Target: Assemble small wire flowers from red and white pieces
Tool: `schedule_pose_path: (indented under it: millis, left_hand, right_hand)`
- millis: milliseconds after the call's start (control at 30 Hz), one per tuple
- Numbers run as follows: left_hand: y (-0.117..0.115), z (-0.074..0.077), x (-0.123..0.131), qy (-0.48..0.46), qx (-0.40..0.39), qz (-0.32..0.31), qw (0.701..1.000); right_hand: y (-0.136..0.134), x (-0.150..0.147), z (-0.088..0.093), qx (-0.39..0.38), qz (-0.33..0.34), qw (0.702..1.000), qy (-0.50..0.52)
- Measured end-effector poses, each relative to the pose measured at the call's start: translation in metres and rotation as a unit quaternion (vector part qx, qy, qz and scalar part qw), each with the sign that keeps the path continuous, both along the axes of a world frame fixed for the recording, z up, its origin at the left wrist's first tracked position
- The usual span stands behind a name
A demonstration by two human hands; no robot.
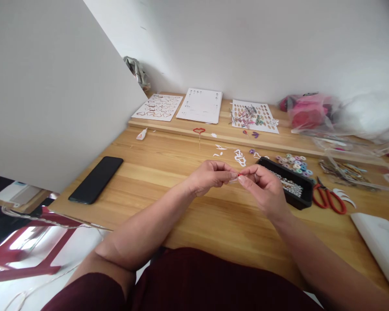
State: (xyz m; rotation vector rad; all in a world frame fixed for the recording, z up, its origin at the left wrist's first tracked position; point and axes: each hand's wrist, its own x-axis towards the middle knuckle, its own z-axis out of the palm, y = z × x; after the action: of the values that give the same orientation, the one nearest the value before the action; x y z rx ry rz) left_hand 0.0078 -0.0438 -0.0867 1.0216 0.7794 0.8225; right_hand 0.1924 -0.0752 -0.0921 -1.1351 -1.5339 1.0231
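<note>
My left hand (215,178) and my right hand (262,185) meet over the middle of the table, both closed in a fingertip pinch. Between them shows a small white piece (234,180) with a speck of red material (239,175) at its edge. Fingers cover most of it, so its full shape is hidden. Beyond the hands lie white paper cutouts (240,158) and a red-edged shape on a thin stem (199,130). Just right of my right hand is a black tray (307,196) holding silvery beads (291,186).
Red-handled scissors (329,198), pastel spools (294,164) and a clear plastic box (359,172) are on the right. A white case (381,248) lies nearer. Left are a black phone (96,179) and a glue bottle (141,134). Cutout sheets (199,106) rest on the raised ledge.
</note>
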Motion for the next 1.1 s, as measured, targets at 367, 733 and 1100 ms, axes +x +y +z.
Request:
schedule_pose_path:
  millis: [367,733,1100]
  left_hand:
    - [0.003,-0.001,-0.001,-0.014,0.011,-0.024,1.0]
    - [0.001,0.004,-0.003,0.018,0.052,-0.008,0.998]
    - [0.001,0.003,-0.003,0.053,0.13,-0.002,0.99]
  right_hand:
    - [0.003,0.003,-0.008,0.004,-0.029,0.999,0.027]
    - [0.006,-0.001,-0.002,-0.111,-0.023,0.985,0.128]
    - [0.004,-0.003,0.003,-0.105,-0.041,0.988,0.108]
